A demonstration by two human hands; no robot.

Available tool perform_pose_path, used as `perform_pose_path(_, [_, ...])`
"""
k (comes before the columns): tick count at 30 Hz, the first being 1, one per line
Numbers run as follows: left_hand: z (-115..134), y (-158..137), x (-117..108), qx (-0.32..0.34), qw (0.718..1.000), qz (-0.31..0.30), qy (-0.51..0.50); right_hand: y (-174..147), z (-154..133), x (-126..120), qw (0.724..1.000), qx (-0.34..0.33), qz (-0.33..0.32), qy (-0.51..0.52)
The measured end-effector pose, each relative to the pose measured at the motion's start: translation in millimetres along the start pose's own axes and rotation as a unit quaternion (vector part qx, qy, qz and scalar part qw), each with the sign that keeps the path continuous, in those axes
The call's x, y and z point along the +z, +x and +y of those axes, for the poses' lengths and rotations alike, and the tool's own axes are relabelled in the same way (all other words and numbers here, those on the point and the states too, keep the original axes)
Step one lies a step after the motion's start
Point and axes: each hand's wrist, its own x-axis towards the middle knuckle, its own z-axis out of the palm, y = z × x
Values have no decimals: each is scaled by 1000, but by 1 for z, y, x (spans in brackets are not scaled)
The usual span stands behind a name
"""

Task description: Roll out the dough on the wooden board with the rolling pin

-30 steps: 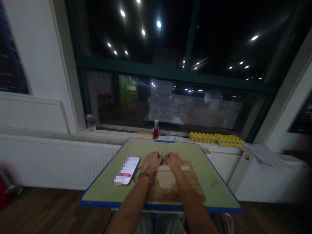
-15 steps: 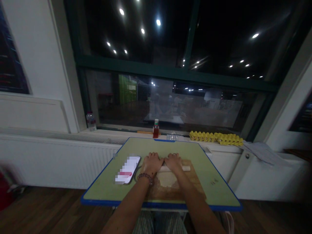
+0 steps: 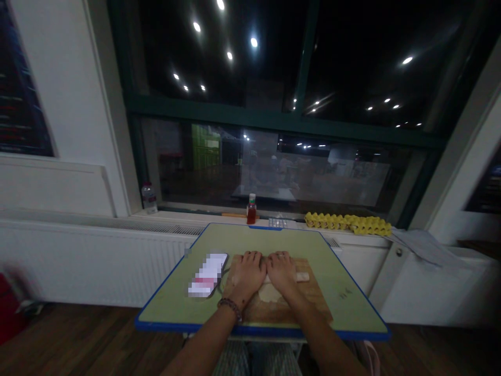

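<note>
A pale rolling pin (image 3: 302, 277) lies across a wooden board (image 3: 319, 303), its right end sticking out past my right hand. My left hand (image 3: 251, 272) bears down on the pin from above, with fingers curved over it and a beaded bracelet on the wrist. Close beside it, my right hand (image 3: 281, 270) presses on the same pin, fingers bent forward over the far side. Under and just this side of the pin is a flat sheet of pale dough (image 3: 270, 294). My hands hide most of the pin and its left end.
A phone (image 3: 207, 275) with a lit screen lies left of the board on the green table (image 3: 219, 237). On the sill behind stand a bottle of red liquid (image 3: 251, 210), a clear bottle (image 3: 149, 198) and yellow egg trays (image 3: 346, 223). Papers (image 3: 418, 246) lie right.
Both hands have come slightly nearer to me with the rolling pin. Their fingers look more curled over it, and less dough shows. The whole view has also shifted a little.
</note>
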Motion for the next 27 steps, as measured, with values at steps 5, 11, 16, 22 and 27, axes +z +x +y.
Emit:
perform_pose_path(5, [3, -17, 10, 28, 999, 30, 1, -19, 1, 1, 999, -36, 15, -1])
perform_pose_path(11, [0, -14, 15, 33, 999, 29, -16, -17, 2, 6, 999, -37, 25, 0])
perform_pose_path(16, [-3, 5, 10, 2, 1000, 21, -18, 4, 1, 7, 1000, -10, 17, 22])
perform_pose_path(22, [-5, 24, 15, -56, 998, 7, -16, 25, -2, 9, 995, 64, 43, 56])
perform_pose_path(27, [-5, 25, 17, -28, 998, 47, -14, 23, -4, 6, 994, 63, 63, 58])
